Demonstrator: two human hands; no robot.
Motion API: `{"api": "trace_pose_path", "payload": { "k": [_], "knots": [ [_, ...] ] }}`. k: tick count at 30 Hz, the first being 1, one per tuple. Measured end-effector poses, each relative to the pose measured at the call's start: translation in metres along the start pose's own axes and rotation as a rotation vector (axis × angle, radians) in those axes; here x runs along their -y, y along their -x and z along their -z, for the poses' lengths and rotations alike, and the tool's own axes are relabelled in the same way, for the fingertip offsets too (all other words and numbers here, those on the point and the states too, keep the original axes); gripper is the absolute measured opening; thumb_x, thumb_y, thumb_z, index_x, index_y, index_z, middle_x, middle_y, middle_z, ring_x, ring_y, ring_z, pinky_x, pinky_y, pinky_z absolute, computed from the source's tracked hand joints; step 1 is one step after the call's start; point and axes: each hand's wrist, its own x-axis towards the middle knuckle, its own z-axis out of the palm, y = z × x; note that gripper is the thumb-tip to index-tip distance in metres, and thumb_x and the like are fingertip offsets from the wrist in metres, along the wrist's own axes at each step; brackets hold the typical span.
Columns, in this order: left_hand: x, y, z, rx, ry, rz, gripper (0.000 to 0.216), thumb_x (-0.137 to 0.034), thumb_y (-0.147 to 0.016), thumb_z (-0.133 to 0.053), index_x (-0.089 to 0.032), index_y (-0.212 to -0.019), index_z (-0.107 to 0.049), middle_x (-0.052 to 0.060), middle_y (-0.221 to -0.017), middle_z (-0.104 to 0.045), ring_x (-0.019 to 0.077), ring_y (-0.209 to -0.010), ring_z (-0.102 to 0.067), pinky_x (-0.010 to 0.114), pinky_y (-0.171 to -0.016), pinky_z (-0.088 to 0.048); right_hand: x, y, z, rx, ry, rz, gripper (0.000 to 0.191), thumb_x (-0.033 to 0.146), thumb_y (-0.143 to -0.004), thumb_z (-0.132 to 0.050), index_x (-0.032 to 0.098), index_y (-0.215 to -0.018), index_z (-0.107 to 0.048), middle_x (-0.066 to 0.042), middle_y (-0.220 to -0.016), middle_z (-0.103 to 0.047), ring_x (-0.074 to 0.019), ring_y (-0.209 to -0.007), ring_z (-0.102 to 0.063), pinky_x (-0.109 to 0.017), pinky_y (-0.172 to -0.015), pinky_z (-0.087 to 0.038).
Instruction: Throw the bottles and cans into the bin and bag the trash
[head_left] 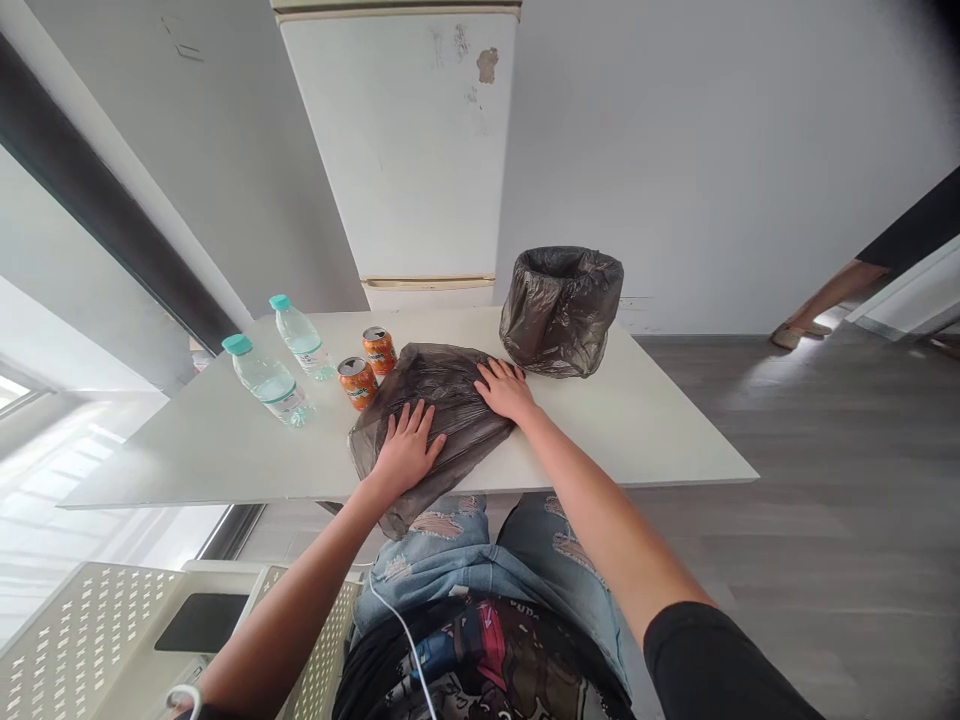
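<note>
Dark translucent plastic bag [442, 372]: at the centre of the frame, spread flat but wrinkled on the white table [645, 430], its lower corner hanging past the table's near edge.

Left hand [409, 447]: palm down on the bag just below the frame's centre, fingers extended and somewhat spread, gripping nothing. Right hand [504, 390]: palm down at the bag's right-hand end, fingers fanned wide, likewise not gripping.

Just beyond the right hand, right of centre, stands a container lined with a dark plastic bag [559, 315], its mouth facing up; the liner hides the body, so it is probably a small waste bin, though the view does not settle this.

Left of the bag, two orange drink cans stand upright: the nearer can [357, 386] close to the bag's edge, the farther can [380, 352] just above it in the frame. Further left, two clear plastic bottles with turquoise caps: the nearer bottle [271, 382] and the farther bottle [301, 340].

Top centre: white refrigerator [412, 150] with scuffed patches. Lower left: cream perforated basket [75, 620]. Right edge: another person's lower leg [836, 288], wearing a sandal [787, 337], on grey wood-look flooring [750, 560].
</note>
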Motion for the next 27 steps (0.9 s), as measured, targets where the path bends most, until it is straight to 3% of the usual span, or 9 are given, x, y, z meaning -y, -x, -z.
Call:
{"api": "trace_pose_path", "payload": {
  "k": [3, 6, 9, 12, 16, 22, 27],
  "knots": [
    [-0.009, -0.025, 0.011, -0.106, 0.017, 0.006, 0.071, -0.056, -0.109, -0.033, -0.011, -0.164, -0.042, 0.019, -0.172, -0.037, 0.0444, -0.159, -0.032, 0.066, -0.126, -0.033, -0.001, -0.001, -0.001, 0.006, 0.002, -0.003, 0.068, 0.056, -0.111, -0.021, 0.024, -0.169, -0.035, -0.006, -0.179, -0.023, -0.0283, -0.166, -0.017, -0.055, -0.134, -0.013],
    [-0.026, -0.077, 0.021, -0.182, 0.031, -0.105, 0.065, -0.046, -0.11, -0.032, -0.01, -0.163, -0.042, 0.02, -0.171, -0.038, 0.0384, -0.161, -0.031, 0.059, -0.13, -0.029, 0.0, -0.001, -0.001, 0.01, 0.01, -0.008, 0.069, 0.055, -0.11, -0.021, 0.024, -0.171, -0.028, -0.005, -0.18, -0.021, -0.0272, -0.166, -0.017, -0.054, -0.134, -0.013],
    [-0.036, -0.135, 0.017, -0.073, 0.028, -0.255, 0.061, -0.033, -0.108, -0.033, -0.009, -0.163, -0.042, 0.018, -0.174, -0.034, 0.0344, -0.164, -0.025, 0.055, -0.134, -0.021, 0.0, -0.001, -0.001, -0.009, 0.023, -0.03, 0.075, 0.054, -0.11, -0.023, 0.017, -0.174, -0.011, -0.008, -0.18, -0.015, -0.0252, -0.166, -0.018, -0.051, -0.134, -0.015],
    [-0.033, -0.17, 0.002, 0.095, 0.034, -0.233, 0.064, -0.037, -0.109, -0.033, -0.013, -0.168, -0.033, 0.014, -0.177, -0.028, 0.0338, -0.166, -0.019, 0.057, -0.134, -0.015, 0.001, -0.001, -0.001, -0.002, 0.05, -0.029, 0.076, 0.054, -0.11, -0.021, 0.011, -0.173, -0.018, -0.01, -0.18, -0.016, -0.0241, -0.167, -0.016, -0.049, -0.134, -0.013],
    [-0.019, -0.175, -0.014, 0.141, 0.038, -0.116, 0.071, -0.052, -0.108, -0.034, -0.013, -0.167, -0.036, 0.017, -0.176, -0.027, 0.0426, -0.164, -0.022, 0.068, -0.13, -0.019, 0.0, -0.001, -0.002, 0.012, 0.058, -0.023, 0.076, 0.056, -0.11, -0.019, 0.012, -0.171, -0.027, -0.009, -0.179, -0.019, -0.024, -0.167, -0.016, -0.049, -0.135, -0.013],
    [0.01, -0.161, -0.014, 0.001, 0.028, -0.035, 0.075, -0.055, -0.109, -0.027, -0.007, -0.166, -0.036, 0.022, -0.175, -0.028, 0.0393, -0.165, -0.018, 0.06, -0.133, -0.015, -0.001, -0.002, -0.004, -0.023, 0.037, -0.017, 0.076, 0.058, -0.11, -0.02, 0.012, -0.17, -0.031, -0.008, -0.178, -0.022, -0.0242, -0.166, -0.019, -0.048, -0.135, -0.013],
    [0.031, -0.154, -0.016, 0.111, 0.086, 0.049, 0.077, -0.058, -0.108, -0.032, -0.01, -0.168, -0.033, 0.019, -0.177, -0.022, 0.0421, -0.165, -0.019, 0.062, -0.129, -0.025, -0.003, -0.003, -0.007, -0.004, 0.034, -0.035, 0.078, 0.061, -0.11, -0.017, 0.015, -0.171, -0.028, -0.007, -0.179, -0.019, -0.0239, -0.166, -0.017, -0.048, -0.135, -0.012]
  ]
}}
